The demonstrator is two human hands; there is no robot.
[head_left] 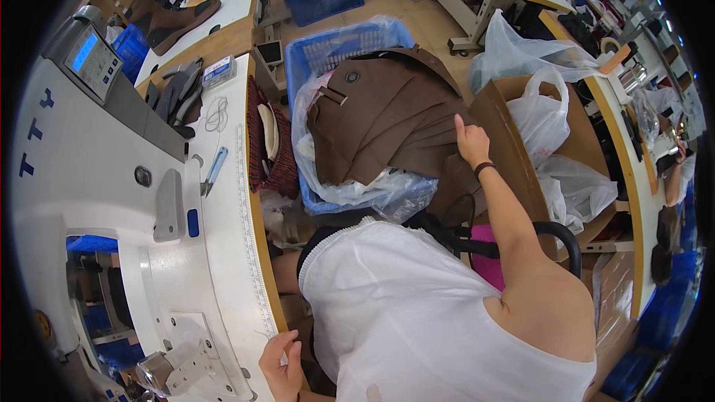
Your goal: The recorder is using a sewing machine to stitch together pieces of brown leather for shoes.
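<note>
A blue plastic basket [313, 48] lined with clear plastic holds a fanned stack of brown leather pieces [387, 115]. The top piece has a round eyelet and a rectangular slot. At the right side of the stack, my right hand [474, 143] is closed at the edge of the brown leather, thumb up; its fingertips are partly hidden. My left hand [281, 366] is at the front edge of the white sewing table [227, 201], fingers loosely curled and apart, with nothing visible in them.
A large white sewing machine [89, 156] with a control panel fills the left. Blue-handled snips [215, 170] and dark curved parts [179, 93] lie on its table. A red-black fabric pouch [272, 138] hangs at the edge. A cardboard box [514, 141] with plastic bags stands right.
</note>
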